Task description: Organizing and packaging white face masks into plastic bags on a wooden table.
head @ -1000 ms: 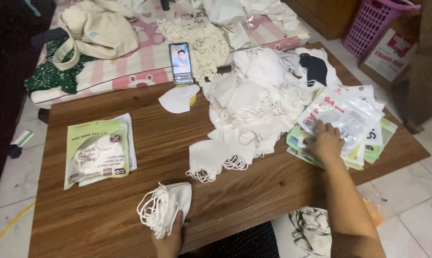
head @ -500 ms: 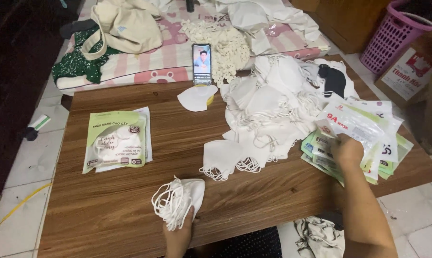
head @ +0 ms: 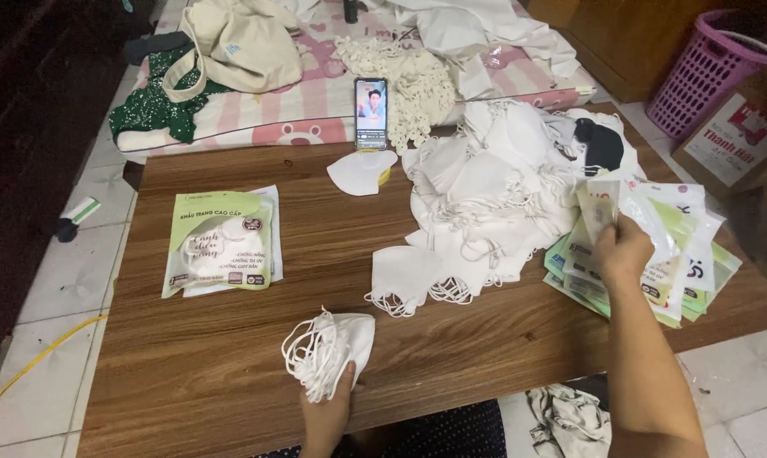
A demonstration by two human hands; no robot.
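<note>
Head view. The desk (head: 231, 339) was a wood-grain top, brown, standing on a pale tiled floor (head: 69, 280). Beyond its far edge lay a mattress (head: 307, 110) with a pink-striped cover, carrying a cream tote bag (head: 239, 47) and a green sequinned cloth (head: 158, 114). A pink plastic basket (head: 710, 72) stood at the far right. A phone (head: 370, 113) leaned upright at the desk's far edge, screen lit, with a single white mask (head: 362, 172) just in front of it.

A large heap of white masks (head: 493, 187) covered the right half of the desk, ear loops tangled. A green-and-white packet (head: 220, 243) lay flat at the left, well apart from the heap.

The left hand (head: 328, 407), at the near edge, was clenched on a small stack of masks (head: 328, 352): white, folded, loops fanned out to the left, resting on the desk.

The right hand (head: 622, 250) was grasping a clear empty packet (head: 608, 208), lifted upright above a pile of packets (head: 655, 271) at the right edge, just beside the heap.
</note>
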